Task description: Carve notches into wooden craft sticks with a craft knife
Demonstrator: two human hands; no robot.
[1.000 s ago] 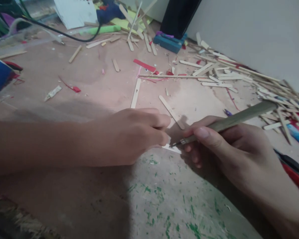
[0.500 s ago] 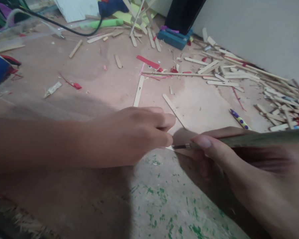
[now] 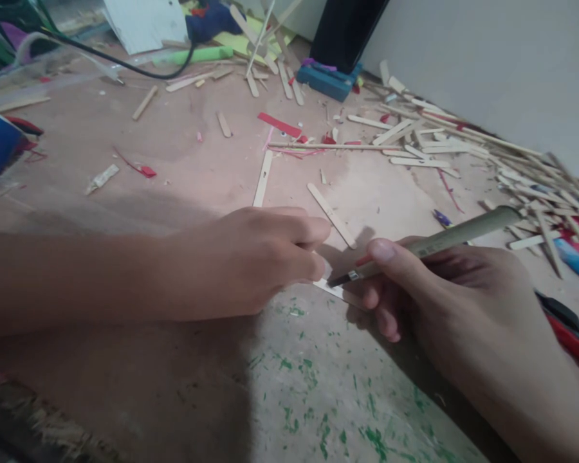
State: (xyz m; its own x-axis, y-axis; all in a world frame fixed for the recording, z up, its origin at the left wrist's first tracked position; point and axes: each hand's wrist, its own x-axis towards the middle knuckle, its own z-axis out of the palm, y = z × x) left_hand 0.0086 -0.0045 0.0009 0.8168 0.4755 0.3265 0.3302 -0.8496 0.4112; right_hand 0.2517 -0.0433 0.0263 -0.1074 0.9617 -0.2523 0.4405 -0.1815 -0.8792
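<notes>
Working toward the near edge of the desk (image 3: 183, 122). Holding down one end of a pale stick (image 3: 327, 289) with left hand (image 3: 270, 257): closed up, fingers bunched with hardly any gap. Can't tell exact fingertip placement underneath. Gripping a pen-shaped tool (image 3: 456, 233), olive handle, in right hand (image 3: 453, 302): closed pen-style, thumb along the shaft, lower fingers curled under. Aiming its dark tip down at the pale stick, just right of the left fingertips; can't confirm contact. Laid flat on the desk between both hands, running from under the left fingertips toward the curled right fingers, shaded at that end.

Also got a spotted stick (image 3: 261, 183) just past left hand toward the far edge, partly hidden behind it, plus a loose stick (image 3: 332, 215) beyond the gap between hands. Got a heap of sticks (image 3: 525, 186) along the right edge by the wall (image 3: 492, 71), and a red-and-black tool (image 3: 567, 328) just beside right wrist. Seeing green marks (image 3: 376, 440) on the near side.
</notes>
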